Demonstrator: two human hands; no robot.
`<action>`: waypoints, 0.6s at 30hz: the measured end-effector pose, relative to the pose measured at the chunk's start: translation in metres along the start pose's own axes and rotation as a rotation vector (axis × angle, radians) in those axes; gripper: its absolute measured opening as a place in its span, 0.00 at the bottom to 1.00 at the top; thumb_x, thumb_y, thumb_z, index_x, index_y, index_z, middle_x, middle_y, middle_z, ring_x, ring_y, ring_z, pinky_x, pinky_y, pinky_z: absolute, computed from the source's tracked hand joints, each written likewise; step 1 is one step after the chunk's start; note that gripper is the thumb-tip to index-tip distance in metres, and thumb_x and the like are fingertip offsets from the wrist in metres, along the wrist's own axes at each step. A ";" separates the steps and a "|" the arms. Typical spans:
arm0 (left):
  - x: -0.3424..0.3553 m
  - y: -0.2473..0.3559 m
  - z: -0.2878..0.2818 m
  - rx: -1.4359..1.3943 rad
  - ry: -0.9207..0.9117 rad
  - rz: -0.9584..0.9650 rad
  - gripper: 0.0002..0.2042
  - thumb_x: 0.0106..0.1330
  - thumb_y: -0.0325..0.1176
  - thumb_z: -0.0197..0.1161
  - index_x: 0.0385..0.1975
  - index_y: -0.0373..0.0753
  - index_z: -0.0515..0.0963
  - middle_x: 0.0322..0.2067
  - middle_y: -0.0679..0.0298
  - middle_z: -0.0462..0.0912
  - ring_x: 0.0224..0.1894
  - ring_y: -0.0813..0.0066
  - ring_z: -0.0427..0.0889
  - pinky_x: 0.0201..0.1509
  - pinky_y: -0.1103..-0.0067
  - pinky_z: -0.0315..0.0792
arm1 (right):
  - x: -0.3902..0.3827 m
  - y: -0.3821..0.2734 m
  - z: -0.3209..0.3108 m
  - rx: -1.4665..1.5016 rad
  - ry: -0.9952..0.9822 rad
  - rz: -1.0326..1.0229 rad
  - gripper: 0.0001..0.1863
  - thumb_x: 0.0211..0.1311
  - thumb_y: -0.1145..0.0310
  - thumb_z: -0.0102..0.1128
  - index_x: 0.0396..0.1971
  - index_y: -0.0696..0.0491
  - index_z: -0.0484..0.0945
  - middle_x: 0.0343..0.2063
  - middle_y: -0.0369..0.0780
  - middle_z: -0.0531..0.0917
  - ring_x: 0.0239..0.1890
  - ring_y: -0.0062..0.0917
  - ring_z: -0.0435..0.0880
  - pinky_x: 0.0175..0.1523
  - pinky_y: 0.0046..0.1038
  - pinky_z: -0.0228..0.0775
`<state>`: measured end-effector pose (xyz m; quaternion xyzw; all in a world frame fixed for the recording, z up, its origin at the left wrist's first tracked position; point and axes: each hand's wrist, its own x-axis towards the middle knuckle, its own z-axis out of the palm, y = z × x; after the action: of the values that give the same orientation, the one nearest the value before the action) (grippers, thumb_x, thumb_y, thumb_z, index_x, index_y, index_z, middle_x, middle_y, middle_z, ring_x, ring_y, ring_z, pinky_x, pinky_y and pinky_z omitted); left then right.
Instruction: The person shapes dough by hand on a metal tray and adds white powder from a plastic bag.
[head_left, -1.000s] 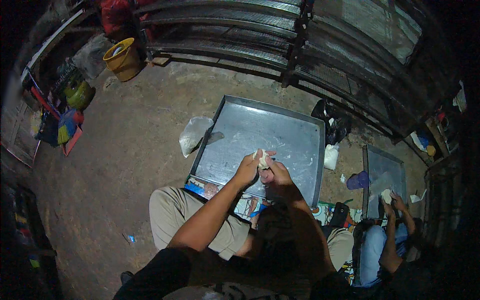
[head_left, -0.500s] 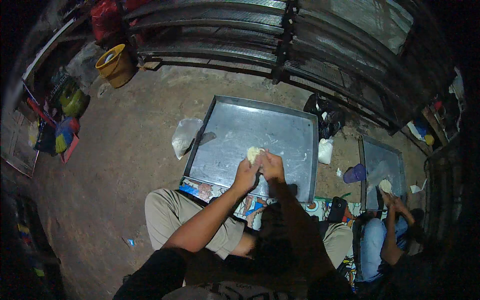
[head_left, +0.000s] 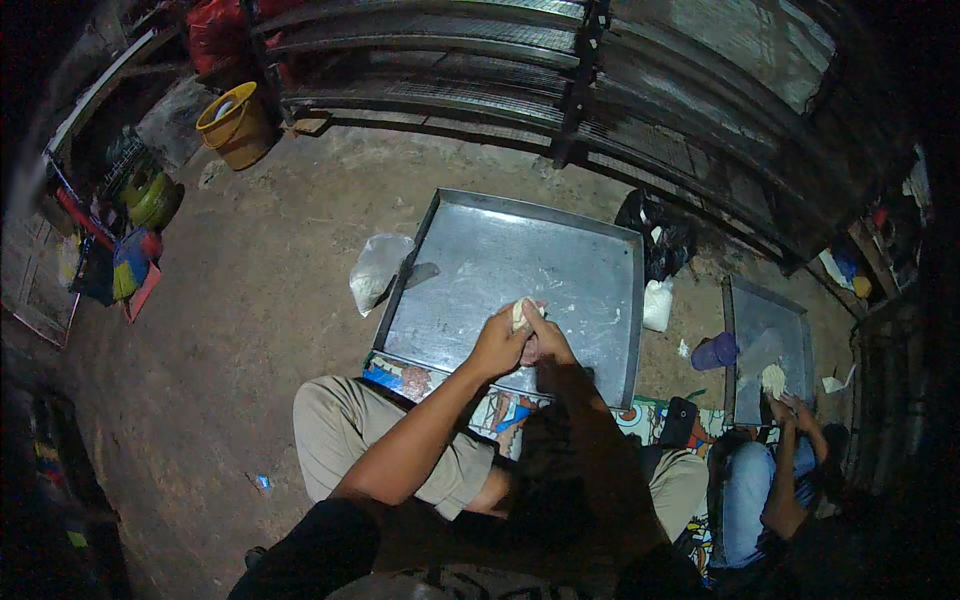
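Note:
Between my hands is a pale lump of dough (head_left: pixel 522 313), held over a large, shallow metal tray (head_left: pixel 480 235) smeared with white flour. My left hand (head_left: pixel 498 345) is wrapped round the dough's near left side. On the other side, my right hand (head_left: pixel 549 342) closes on it, its thumb pressing across the top. The fingers partly hide the dough. At the tray's left edge lies a clear plastic bag of white powder (head_left: pixel 375 275), close to a flat grey piece (head_left: pixel 422 272) resting on the tray.
On the right, a co-worker's hands (head_left: pixel 788 410) hold flattened dough (head_left: pixel 774 379) over a smaller metal tray (head_left: pixel 738 350). A purple cup (head_left: pixel 714 351), a white bag (head_left: pixel 657 305) and a dark phone (head_left: pixel 679 422) lie between us. A yellow bucket (head_left: pixel 240 140) stands by the racks (head_left: pixel 430 75).
My hands have closed further round the dough, covering more of it, and my right thumb now lies over it. The co-worker's dough hangs longer. The whole view has shifted slightly.

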<state>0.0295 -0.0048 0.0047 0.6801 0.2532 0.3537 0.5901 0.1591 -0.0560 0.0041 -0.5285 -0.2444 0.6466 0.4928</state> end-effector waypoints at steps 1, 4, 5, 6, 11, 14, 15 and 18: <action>0.000 -0.004 0.000 -0.061 -0.074 -0.010 0.17 0.68 0.34 0.58 0.52 0.30 0.73 0.48 0.50 0.79 0.51 0.63 0.79 0.55 0.72 0.71 | 0.001 0.000 -0.001 -0.020 0.076 -0.006 0.29 0.65 0.40 0.52 0.27 0.54 0.79 0.18 0.35 0.77 0.17 0.19 0.74 0.22 0.22 0.64; -0.002 -0.008 -0.005 0.142 -0.230 0.003 0.25 0.66 0.32 0.58 0.62 0.31 0.64 0.57 0.48 0.71 0.61 0.62 0.70 0.65 0.72 0.62 | 0.001 0.000 0.001 0.167 0.227 -0.138 0.25 0.63 0.46 0.57 0.31 0.57 0.81 0.21 0.37 0.81 0.21 0.22 0.80 0.26 0.22 0.69; -0.002 -0.008 -0.004 0.154 -0.284 0.001 0.26 0.66 0.31 0.59 0.63 0.32 0.63 0.57 0.49 0.71 0.61 0.62 0.69 0.65 0.72 0.61 | 0.005 0.008 -0.006 0.010 0.282 -0.284 0.23 0.62 0.48 0.58 0.30 0.57 0.81 0.21 0.37 0.81 0.21 0.23 0.80 0.25 0.23 0.69; -0.004 -0.001 -0.003 -0.015 -0.289 -0.078 0.27 0.67 0.35 0.57 0.64 0.32 0.61 0.57 0.52 0.72 0.60 0.64 0.71 0.66 0.73 0.60 | 0.007 0.009 -0.004 -0.149 0.327 -0.428 0.22 0.62 0.50 0.59 0.30 0.58 0.80 0.21 0.37 0.81 0.21 0.23 0.80 0.24 0.25 0.69; 0.004 0.032 -0.008 -0.709 -0.271 -0.397 0.26 0.75 0.49 0.44 0.63 0.35 0.66 0.54 0.60 0.75 0.56 0.72 0.72 0.63 0.78 0.62 | 0.009 0.014 -0.010 -0.008 0.402 -0.279 0.12 0.65 0.63 0.55 0.38 0.58 0.75 0.22 0.38 0.77 0.15 0.20 0.72 0.14 0.24 0.53; 0.004 0.021 -0.031 -0.605 -0.405 -0.470 0.26 0.75 0.51 0.45 0.61 0.35 0.68 0.52 0.62 0.77 0.53 0.73 0.74 0.61 0.78 0.65 | -0.002 0.006 -0.004 0.030 0.134 -0.219 0.17 0.65 0.55 0.55 0.39 0.56 0.77 0.23 0.35 0.79 0.19 0.18 0.75 0.20 0.21 0.62; 0.003 0.019 -0.030 -0.560 -0.405 -0.401 0.26 0.75 0.50 0.46 0.61 0.35 0.68 0.52 0.62 0.77 0.52 0.73 0.75 0.60 0.77 0.66 | -0.006 0.006 -0.003 0.103 0.099 -0.210 0.20 0.65 0.51 0.55 0.40 0.56 0.78 0.23 0.34 0.79 0.20 0.18 0.76 0.22 0.20 0.64; 0.002 0.012 -0.030 -0.467 -0.414 -0.221 0.21 0.75 0.45 0.48 0.57 0.35 0.70 0.52 0.63 0.77 0.50 0.74 0.76 0.57 0.75 0.68 | -0.028 -0.017 0.008 0.207 -0.061 -0.047 0.22 0.67 0.45 0.52 0.43 0.49 0.77 0.22 0.31 0.77 0.19 0.16 0.73 0.22 0.18 0.61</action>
<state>0.0068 0.0130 0.0180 0.5524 0.1122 0.1903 0.8038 0.1569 -0.0729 0.0334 -0.4491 -0.2036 0.6723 0.5522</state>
